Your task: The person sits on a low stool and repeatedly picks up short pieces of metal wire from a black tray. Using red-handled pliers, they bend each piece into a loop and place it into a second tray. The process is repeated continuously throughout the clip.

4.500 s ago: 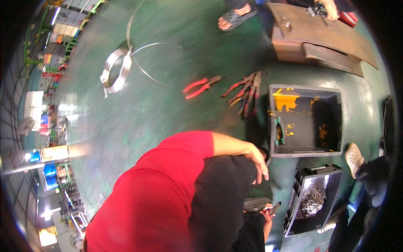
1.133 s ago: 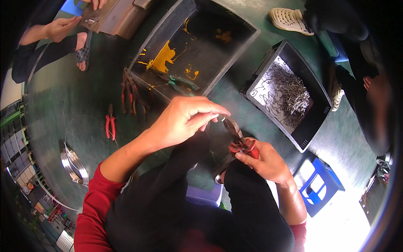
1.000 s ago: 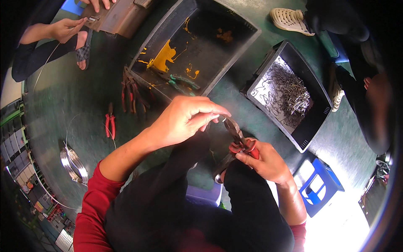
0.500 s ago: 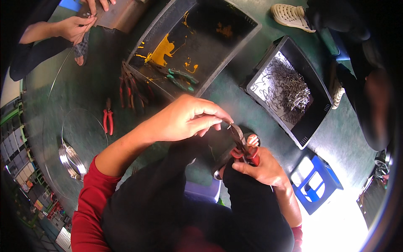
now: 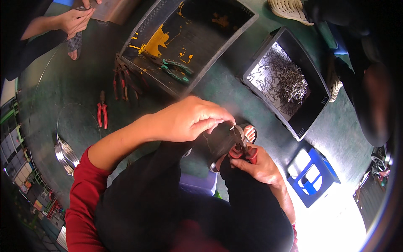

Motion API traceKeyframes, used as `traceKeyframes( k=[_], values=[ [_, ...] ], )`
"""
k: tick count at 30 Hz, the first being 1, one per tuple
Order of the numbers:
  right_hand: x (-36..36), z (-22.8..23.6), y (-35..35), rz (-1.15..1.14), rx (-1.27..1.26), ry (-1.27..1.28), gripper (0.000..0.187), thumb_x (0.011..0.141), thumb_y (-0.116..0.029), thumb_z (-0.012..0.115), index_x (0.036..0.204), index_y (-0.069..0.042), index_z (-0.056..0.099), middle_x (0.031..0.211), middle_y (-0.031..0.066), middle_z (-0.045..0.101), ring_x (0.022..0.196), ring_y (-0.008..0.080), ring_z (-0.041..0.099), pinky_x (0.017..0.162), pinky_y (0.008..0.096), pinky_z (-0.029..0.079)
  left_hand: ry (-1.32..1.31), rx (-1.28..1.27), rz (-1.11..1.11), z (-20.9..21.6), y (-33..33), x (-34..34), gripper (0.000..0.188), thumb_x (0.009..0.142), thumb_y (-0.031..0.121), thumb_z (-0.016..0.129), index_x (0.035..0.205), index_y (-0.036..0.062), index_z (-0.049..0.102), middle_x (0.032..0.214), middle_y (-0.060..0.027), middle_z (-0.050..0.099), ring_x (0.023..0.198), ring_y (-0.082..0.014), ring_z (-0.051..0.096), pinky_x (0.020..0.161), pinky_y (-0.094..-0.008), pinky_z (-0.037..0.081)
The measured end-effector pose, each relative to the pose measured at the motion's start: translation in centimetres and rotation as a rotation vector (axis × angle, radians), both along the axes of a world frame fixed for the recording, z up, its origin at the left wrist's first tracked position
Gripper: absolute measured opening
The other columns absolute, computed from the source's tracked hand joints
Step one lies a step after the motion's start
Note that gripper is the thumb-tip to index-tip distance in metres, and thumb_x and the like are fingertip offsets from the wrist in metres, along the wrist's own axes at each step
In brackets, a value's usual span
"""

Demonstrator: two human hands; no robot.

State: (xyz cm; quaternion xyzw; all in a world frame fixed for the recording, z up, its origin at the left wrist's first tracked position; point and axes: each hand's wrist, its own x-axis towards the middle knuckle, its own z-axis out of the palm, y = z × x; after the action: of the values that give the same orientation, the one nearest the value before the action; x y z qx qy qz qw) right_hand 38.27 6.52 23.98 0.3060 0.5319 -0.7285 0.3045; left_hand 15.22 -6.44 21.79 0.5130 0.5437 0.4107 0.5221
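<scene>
My right hand (image 5: 265,167) is closed around red-handled pliers (image 5: 240,138), whose dark jaws point up and slightly left above my foot. My left hand (image 5: 187,120) comes in from the left with thumb and forefinger pinched together right beside the jaw tips. A short piece of thin wire (image 5: 233,127) shows between those fingertips and the jaws. Most of it is hidden by the fingers, and I cannot tell whether the jaws grip it.
A black crate (image 5: 289,122) at right holds a heap of bent wire hooks (image 5: 289,82). Ahead, a yellow-stained black crate (image 5: 222,59) holds green-handled pliers (image 5: 176,70). Red pliers (image 5: 102,113) and a wire coil (image 5: 65,156) lie left. A blue stool (image 5: 312,178) stands right; co-workers sit nearby.
The whole scene has shifted a little up and left in the picture. My hands keep nearly the same pose, pliers and fingertips still close together. The co-worker's hands at upper left moved slightly.
</scene>
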Motion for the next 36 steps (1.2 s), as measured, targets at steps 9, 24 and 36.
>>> traceKeyframes(
  k=[9,24,36],
  values=[
    [0.7,-0.8,-0.5,-0.031,-0.005,0.007,0.028,0.087,-0.015,0.065,0.111,-0.002,0.060,0.099,0.0088,0.068,0.095,0.0153,0.063,0.087,0.0299,0.046,-0.262,-0.281,-0.076,0.5,0.1,-0.6,0.032,0.090,-0.002,0.048,0.117,0.0022,0.064,0.067,-0.0056,0.057,0.063,-0.0139,0.055,0.064,-0.0279,0.045],
    [1.1,-1.1,-1.1,-0.033,0.299,0.061,0.019,0.079,-0.006,0.069,0.096,-0.004,0.062,0.080,0.0063,0.063,0.078,0.0146,0.059,0.074,0.0291,0.046,0.143,-0.009,0.000,1.2,-0.2,1.4,0.018,0.086,0.001,0.055,0.102,-0.0016,0.065,0.070,-0.0113,0.059,0.061,-0.0242,0.060,0.060,-0.0325,0.046],
    [0.6,-0.6,-1.0,-0.037,0.445,0.040,0.024,0.076,-0.001,0.066,0.100,-0.006,0.063,0.083,0.0070,0.067,0.079,0.0188,0.065,0.073,0.0299,0.049,0.166,-0.028,0.094,1.7,-0.1,2.5,0.018,0.085,-0.001,0.053,0.099,-0.0032,0.064,0.070,-0.0114,0.061,0.059,-0.0228,0.062,0.058,-0.0307,0.047]
  ],
)
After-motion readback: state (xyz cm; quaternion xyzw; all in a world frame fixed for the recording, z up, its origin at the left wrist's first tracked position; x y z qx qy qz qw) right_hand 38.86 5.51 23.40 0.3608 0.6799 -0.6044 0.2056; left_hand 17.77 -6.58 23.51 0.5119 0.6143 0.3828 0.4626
